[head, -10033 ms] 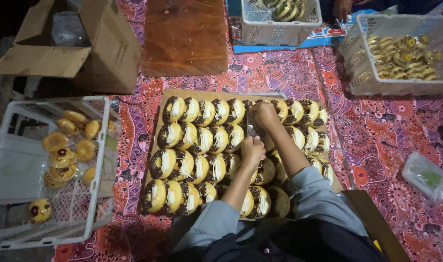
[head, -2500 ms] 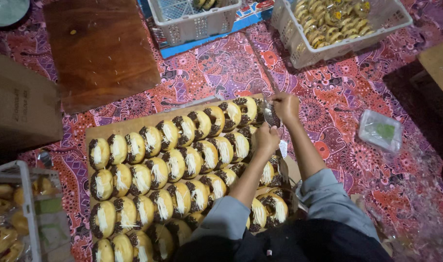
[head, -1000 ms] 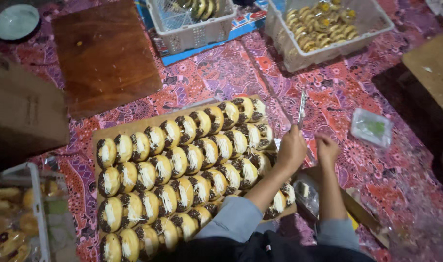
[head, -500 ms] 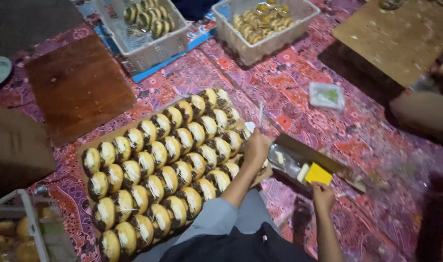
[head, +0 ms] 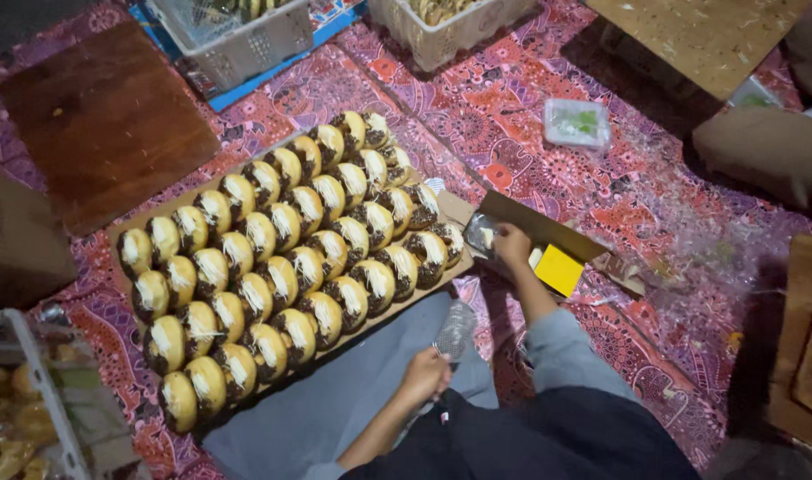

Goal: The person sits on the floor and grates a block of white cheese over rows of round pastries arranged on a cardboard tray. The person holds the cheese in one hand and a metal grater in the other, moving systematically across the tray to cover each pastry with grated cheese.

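Head view looks down on the cardboard tray [head: 121,233] of wrapped chocolate-and-cream doughnuts [head: 286,267], and everything else sits around that tray. Your right hand [head: 512,244] is stretched out past the tray's right end, arm nearly straight, grey sleeve pushed back from the wrist, palm down over the open flat cardboard box [head: 548,233] that lies just beside the tray's corner. Its fingers are curled onto a bit of clear plastic wrap [head: 480,235] at the box's near edge, though how tightly they pinch it you cannot tell from here. A yellow card [head: 559,269] lies in the box just beyond that hand. Your left hand [head: 426,377] is drawn in close to your body below the tray's long near edge, elbow bent, fingers closed around a clear plastic bag [head: 455,329] that sticks up from the fist toward the tray. Well beyond the tray's far right corner sits a small clear lidded container [head: 576,123] on the patterned red cloth [head: 530,98].
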